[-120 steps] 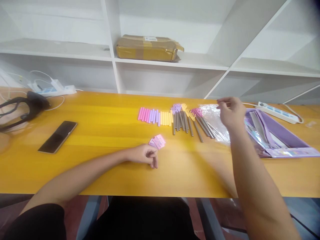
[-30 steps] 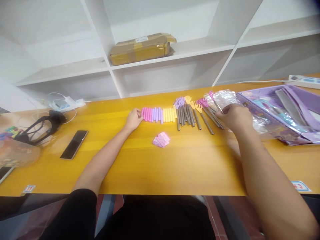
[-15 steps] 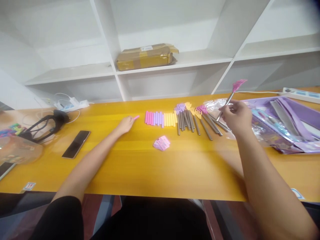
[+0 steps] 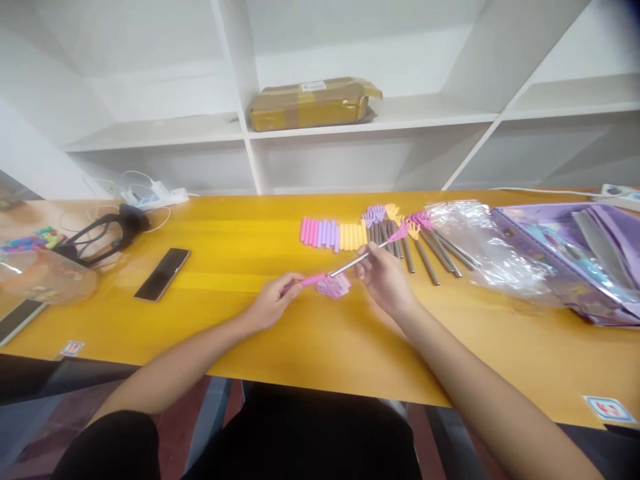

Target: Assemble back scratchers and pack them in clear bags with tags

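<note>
My left hand (image 4: 274, 301) is closed around a pink handle tube (image 4: 314, 279). My right hand (image 4: 386, 275) pinches the metal rod of a back scratcher with a pink claw head (image 4: 399, 231). The rod's bare end meets the tip of the tube; whether it has entered cannot be told. Just beneath lie small pink cards (image 4: 336, 287). Behind them, a row of pink, purple and yellow tubes (image 4: 327, 235) rests on the table. To its right several more back scratchers (image 4: 427, 262) with purple, yellow and pink claws lie fanned out, partly behind my right hand.
Clear plastic bags (image 4: 493, 247) and a purple box (image 4: 575, 267) with packaging sit on the right. At left are a phone (image 4: 163, 274), a black strap-like object (image 4: 103, 233) and an orange tub (image 4: 47, 277). A taped carton (image 4: 310, 107) stands on the white shelf.
My right hand has brought the pink back scratcher from the right to the middle. My left hand has moved right and nearer with the pink tube, so the two now meet.
</note>
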The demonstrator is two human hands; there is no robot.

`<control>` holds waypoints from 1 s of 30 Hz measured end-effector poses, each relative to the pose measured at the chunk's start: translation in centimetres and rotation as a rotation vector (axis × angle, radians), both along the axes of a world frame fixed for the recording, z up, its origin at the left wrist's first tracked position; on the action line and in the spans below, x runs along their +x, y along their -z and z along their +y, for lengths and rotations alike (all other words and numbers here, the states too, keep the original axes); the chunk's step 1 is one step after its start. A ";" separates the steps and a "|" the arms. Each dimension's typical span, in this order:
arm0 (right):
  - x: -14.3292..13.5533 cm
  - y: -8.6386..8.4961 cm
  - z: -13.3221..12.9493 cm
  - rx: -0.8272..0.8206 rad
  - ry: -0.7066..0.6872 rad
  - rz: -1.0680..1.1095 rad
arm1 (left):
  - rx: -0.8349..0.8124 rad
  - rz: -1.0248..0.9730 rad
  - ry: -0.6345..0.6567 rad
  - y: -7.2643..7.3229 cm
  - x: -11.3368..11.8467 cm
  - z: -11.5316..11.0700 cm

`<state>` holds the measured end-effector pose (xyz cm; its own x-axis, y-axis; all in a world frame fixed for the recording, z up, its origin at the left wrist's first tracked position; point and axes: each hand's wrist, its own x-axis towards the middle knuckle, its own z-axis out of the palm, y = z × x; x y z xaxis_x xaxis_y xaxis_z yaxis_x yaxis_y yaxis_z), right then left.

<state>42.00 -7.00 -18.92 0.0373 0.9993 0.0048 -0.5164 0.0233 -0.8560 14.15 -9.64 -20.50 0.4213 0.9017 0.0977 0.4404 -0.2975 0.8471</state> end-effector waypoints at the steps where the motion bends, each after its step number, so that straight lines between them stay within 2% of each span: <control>1: 0.2 0.2 -0.1 0.002 0.010 -0.003 | -0.014 -0.005 0.003 -0.1 -0.1 0.1; 5: 0.8 0.5 -0.5 0.033 0.051 -0.053 | -0.104 -0.099 0.016 -0.5 -0.2 0.3; 9: 0.2 0.3 -1.0 0.037 0.029 -0.086 | -0.237 -0.241 0.042 -0.5 -0.4 0.1; 12: -0.1 0.3 -1.3 0.030 -0.008 -0.097 | -0.276 -0.278 0.066 -0.4 -0.7 0.2; 18: -0.1 0.6 -1.4 0.061 -0.005 -0.139 | -0.219 -0.217 0.035 -0.7 -0.8 0.4; 24: -0.5 0.9 -1.6 0.086 0.008 -0.192 | -0.065 -0.110 -0.038 -0.9 -0.8 0.4; 30: -0.9 1.4 -1.9 0.104 0.003 -0.199 | 0.005 -0.089 -0.092 -0.6 -0.7 0.3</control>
<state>41.07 -8.92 -20.36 0.0278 0.9930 0.1150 -0.3370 0.1176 -0.9341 13.43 -9.34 -19.88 0.3258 0.9356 0.1361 0.3888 -0.2638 0.8827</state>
